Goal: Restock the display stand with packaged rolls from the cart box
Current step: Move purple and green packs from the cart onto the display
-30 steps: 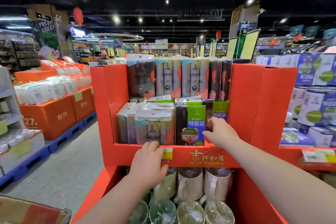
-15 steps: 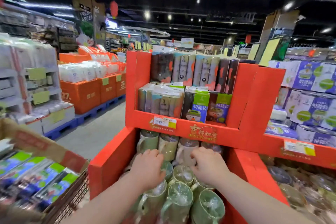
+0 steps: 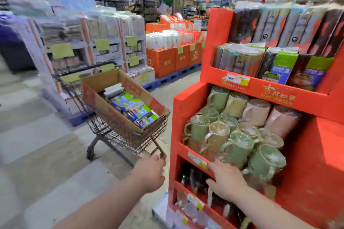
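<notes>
The red display stand (image 3: 217,42) fills the right side. Its upper shelf is lined with packaged rolls (image 3: 238,59), and wrapped mugs (image 3: 197,128) are stacked on the tier below. To its left in the aisle stands a wire cart (image 3: 119,134) carrying an open cardboard box (image 3: 104,82); more packs (image 3: 137,109) lie flat inside it, blue and green labels up. The left hand (image 3: 149,173) reaches toward the cart's near lower corner with fingers loosely bent and nothing in its grasp — contact with the wire cannot be told. The right hand (image 3: 228,180) is spread and empty, fingertips at the mug shelf's front lip beside a price tag (image 3: 197,160).
</notes>
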The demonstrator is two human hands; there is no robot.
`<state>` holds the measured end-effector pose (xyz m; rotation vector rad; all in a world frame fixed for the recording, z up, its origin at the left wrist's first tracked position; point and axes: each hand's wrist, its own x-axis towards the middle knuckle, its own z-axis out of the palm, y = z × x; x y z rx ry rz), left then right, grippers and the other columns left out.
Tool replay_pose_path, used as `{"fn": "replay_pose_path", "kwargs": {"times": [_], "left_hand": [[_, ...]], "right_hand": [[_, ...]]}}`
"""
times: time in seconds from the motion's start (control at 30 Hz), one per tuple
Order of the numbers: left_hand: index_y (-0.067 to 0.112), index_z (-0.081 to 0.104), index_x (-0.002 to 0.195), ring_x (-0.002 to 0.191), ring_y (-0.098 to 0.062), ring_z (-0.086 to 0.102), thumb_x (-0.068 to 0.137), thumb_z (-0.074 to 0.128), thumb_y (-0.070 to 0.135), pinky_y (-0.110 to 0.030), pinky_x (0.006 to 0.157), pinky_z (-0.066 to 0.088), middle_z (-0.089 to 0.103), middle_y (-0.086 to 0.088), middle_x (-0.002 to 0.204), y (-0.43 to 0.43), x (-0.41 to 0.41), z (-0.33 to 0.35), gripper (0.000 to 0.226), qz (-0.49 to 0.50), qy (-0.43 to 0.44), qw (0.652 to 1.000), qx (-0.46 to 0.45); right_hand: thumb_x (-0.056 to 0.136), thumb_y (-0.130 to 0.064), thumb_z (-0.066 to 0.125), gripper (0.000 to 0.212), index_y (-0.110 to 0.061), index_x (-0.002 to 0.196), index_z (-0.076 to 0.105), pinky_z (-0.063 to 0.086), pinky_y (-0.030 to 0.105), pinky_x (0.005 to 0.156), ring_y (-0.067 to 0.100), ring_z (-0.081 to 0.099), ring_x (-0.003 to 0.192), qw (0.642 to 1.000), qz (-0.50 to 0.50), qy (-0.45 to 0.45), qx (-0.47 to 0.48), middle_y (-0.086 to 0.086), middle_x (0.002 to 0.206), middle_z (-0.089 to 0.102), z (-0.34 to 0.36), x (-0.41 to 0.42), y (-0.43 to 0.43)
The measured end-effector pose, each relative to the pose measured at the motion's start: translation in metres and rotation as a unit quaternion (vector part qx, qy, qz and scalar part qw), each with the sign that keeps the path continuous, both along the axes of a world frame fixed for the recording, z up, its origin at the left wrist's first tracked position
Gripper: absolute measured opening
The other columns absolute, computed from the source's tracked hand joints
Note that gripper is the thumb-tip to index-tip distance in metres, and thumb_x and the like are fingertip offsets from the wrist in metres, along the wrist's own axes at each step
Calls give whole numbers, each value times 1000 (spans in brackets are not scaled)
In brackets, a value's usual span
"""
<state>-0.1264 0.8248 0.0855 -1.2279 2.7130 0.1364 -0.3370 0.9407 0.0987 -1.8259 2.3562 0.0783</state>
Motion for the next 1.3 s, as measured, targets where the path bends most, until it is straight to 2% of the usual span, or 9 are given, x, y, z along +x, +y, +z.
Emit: {"fn": "replay_pose_path", "kwargs": {"times": [0.17,0.27,0.43,0.73,0.93,1.07,1.2,1.27,1.3], "left_hand": [[17,46,131,126,-29,44,93,44,34,-37,98,39,46,-10,134,4,81,-25,42,84,-29,995,42],[18,42,135,128,-28,41,94,42,39,-37,100,37,44,-9,137,0,130,-44,47,122,-44,989,71],[18,46,130,123,-25,43,91,41,36,-37,97,37,48,-5,130,-27,211,-68,43,158,-43,981,105],[17,44,133,124,-26,43,91,45,35,-37,97,38,47,-6,132,-124,333,-77,46,188,-38,973,126],[20,44,135,126,-23,44,91,47,37,-35,97,40,47,-3,133,-183,347,-81,47,169,-28,978,122],[19,45,135,126,-24,44,92,47,37,-35,98,41,47,-3,135,-230,338,-79,46,155,-21,982,110],[18,42,136,128,-24,42,93,46,36,-36,99,41,46,-4,136,-294,323,-76,47,138,-19,985,97],[18,42,136,127,-24,43,93,46,36,-36,97,41,46,-5,136,-330,312,-72,47,128,-22,987,90],[17,43,136,126,-24,43,93,47,36,-36,97,42,46,-5,135,-348,307,-70,47,125,-27,988,91]], "right_hand": [[88,-38,49,25,-25,108,53,40,36,84,27,55,112,997,50,-35,52,3,111,55,-22,62,-21],[87,-37,49,33,-23,116,53,38,36,81,25,53,103,995,77,-39,58,2,108,54,-29,102,-47],[91,-34,48,40,-26,130,48,42,34,95,23,52,119,993,91,-49,55,0,130,54,-41,169,-113],[89,-30,44,20,-24,107,53,43,32,75,26,59,105,994,79,-55,48,1,113,60,-65,277,-226],[88,-22,42,6,-27,91,44,43,33,73,27,59,99,993,58,-65,80,1,104,59,-73,301,-271],[88,-24,45,6,-27,91,42,37,32,72,27,57,104,991,59,-55,109,3,112,58,-78,303,-301],[89,-26,46,23,-27,71,33,36,33,71,26,57,101,988,48,-64,133,4,97,51,-92,299,-345],[89,-30,46,3,-27,86,45,40,35,84,25,54,113,986,47,-76,140,4,110,55,-100,292,-373],[88,-31,47,9,-29,97,48,40,35,91,24,52,117,985,40,-84,142,1,118,56,-105,288,-387]]}}
